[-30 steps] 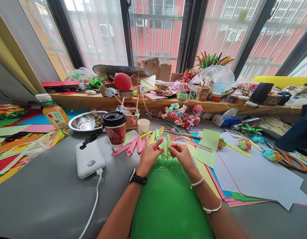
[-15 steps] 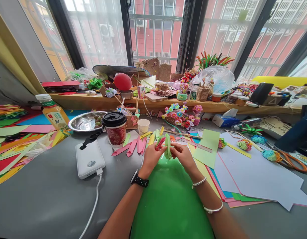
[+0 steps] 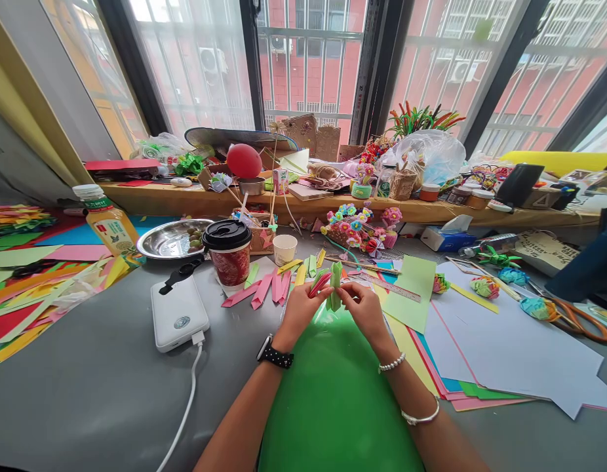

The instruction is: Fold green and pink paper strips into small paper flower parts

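Observation:
Both hands meet over a large green balloon-like surface (image 3: 340, 393) in front of me. My left hand (image 3: 302, 313) is closed on folded pink paper strips (image 3: 320, 282), beside a light green folded paper piece (image 3: 335, 286). My right hand (image 3: 360, 305) pinches the edge of that green piece from the right, thumb and finger together. The green piece stands upright between the two hands. Just beyond and left of them, several folded pink paper strips (image 3: 261, 288) lie on the grey table (image 3: 107, 380), with yellow and green ones near.
A white power bank (image 3: 179, 313) with a cable lies at left, behind it a lidded coffee cup (image 3: 228, 255) and a juice bottle (image 3: 107, 223). A paper cup (image 3: 284, 250) stands ahead. White sheets (image 3: 510, 347), paper flowers and orange-handled scissors (image 3: 581, 321) are at right.
The green paper piece has turned slightly between my hands and shows a different side. Both hands have barely shifted, and the view has moved a little.

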Demonstrator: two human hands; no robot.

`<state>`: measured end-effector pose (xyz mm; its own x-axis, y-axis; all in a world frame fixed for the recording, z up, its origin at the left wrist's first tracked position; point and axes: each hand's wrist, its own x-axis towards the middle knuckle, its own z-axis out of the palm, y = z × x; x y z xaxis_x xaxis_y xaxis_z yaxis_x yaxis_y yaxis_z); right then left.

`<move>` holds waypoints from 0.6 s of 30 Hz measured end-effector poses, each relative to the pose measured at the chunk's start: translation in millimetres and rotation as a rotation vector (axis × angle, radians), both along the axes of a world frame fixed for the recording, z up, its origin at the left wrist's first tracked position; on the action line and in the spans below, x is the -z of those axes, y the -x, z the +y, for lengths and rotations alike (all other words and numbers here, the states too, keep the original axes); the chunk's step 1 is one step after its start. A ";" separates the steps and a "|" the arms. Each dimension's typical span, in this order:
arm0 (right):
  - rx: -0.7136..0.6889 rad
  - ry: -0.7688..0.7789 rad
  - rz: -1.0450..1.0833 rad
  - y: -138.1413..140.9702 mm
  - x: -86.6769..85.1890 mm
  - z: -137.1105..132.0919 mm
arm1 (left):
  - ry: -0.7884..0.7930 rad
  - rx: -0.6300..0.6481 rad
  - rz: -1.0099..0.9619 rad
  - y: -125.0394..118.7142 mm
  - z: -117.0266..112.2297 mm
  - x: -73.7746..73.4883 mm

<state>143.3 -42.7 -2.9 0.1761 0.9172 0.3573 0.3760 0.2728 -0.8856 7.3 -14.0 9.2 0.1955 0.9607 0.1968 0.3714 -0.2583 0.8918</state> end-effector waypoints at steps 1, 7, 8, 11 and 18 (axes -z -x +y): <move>0.002 -0.005 0.004 0.3 0.3 0.2 | 0.003 0.003 0.008 -0.3 0.0 -0.3; 0.034 -0.008 0.019 1.6 0.3 0.4 | -0.044 -0.015 0.121 -2.8 -0.7 -0.9; 0.031 -0.011 0.024 1.6 0.2 0.3 | -0.044 -0.023 0.140 -3.0 -0.7 -0.5; 0.003 -0.016 0.067 1.1 -0.1 0.2 | -0.042 -0.045 0.154 -3.4 -1.0 0.7; -0.001 -0.029 0.160 -2.3 0.8 1.9 | -0.062 0.002 0.120 -4.4 -2.7 0.2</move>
